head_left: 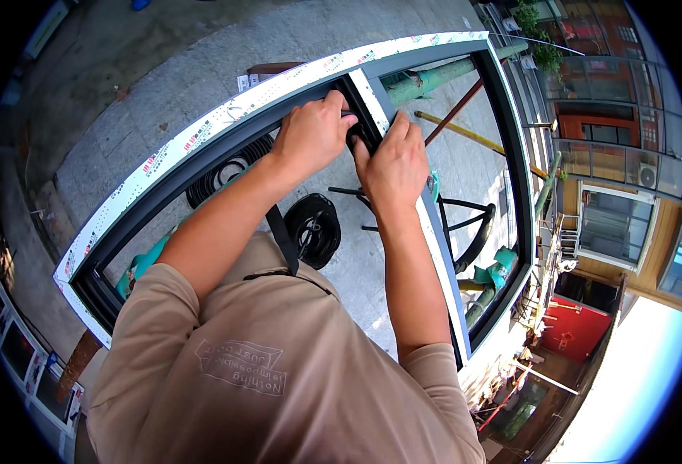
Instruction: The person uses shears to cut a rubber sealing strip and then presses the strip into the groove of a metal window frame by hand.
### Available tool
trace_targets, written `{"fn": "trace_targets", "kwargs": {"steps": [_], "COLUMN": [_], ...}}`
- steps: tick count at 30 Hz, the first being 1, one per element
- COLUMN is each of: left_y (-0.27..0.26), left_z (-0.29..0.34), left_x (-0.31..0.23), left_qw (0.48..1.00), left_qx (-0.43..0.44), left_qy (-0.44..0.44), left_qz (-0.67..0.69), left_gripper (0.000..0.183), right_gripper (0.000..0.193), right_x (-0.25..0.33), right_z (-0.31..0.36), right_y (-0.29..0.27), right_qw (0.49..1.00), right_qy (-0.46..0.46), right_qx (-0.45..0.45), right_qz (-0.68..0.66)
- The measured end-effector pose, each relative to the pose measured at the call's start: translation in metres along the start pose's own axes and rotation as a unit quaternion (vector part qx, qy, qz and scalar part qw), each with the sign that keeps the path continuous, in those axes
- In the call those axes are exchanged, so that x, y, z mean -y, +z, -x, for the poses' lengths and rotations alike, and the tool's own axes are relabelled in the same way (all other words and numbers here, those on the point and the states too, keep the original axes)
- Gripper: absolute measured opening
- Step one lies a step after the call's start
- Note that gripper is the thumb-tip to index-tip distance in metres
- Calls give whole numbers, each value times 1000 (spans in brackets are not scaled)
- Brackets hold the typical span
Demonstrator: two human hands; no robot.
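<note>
Our left hand (314,131) curls by a black strip (366,127), hold unclear | right hand (395,162) grips the crossbar (370,94) beside it | frame (201,135) under our arms: crossbar fitted, no glass seen, strip likely unfinished

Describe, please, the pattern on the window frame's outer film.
White film with red and dark printed marks; the head view shows it best.

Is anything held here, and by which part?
The divider, near its far end, in the right hand. Whether the left hand holds anything cannot be told.
</note>
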State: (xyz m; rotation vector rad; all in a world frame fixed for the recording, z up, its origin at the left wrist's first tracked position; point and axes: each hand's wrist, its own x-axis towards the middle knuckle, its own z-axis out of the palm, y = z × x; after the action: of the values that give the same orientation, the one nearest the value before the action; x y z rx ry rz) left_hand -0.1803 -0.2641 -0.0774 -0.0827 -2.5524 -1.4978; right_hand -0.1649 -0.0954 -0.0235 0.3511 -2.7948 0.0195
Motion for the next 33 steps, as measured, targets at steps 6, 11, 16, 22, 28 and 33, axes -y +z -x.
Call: {"fn": "trace_targets", "kwargs": {"steps": [6,11,16,22,28,33], "left_y": [1,5,7,5,6,5], "left_z": [1,-2,-4,-4,-4,-3], "left_x": [0,1,4,0,3,2], "left_qw": [1000,1000,1000,999,999,999], "left_qx": [-8,-18,-13,-19,-30,-28], "left_qy": [-8,2,3,1,18,23], "left_qz": [19,22,21,30,24,20], "left_gripper": [28,29,27,24,23,24], "right_gripper": [77,75,76,86,89,89], "right_x": [12,8,13,13,9,8], "right_z": [-18,-20,-17,-14,-13,-10], "right_y": [10,12,12,12,12,12], "right_qw": [1000,1000,1000,1000,1000,999], "right_qy": [-6,7,13,30,5,0], "right_qx": [-1,23,-7,-3,-24,-38], "right_qz": [21,-17,-9,-1,1,-9]}}
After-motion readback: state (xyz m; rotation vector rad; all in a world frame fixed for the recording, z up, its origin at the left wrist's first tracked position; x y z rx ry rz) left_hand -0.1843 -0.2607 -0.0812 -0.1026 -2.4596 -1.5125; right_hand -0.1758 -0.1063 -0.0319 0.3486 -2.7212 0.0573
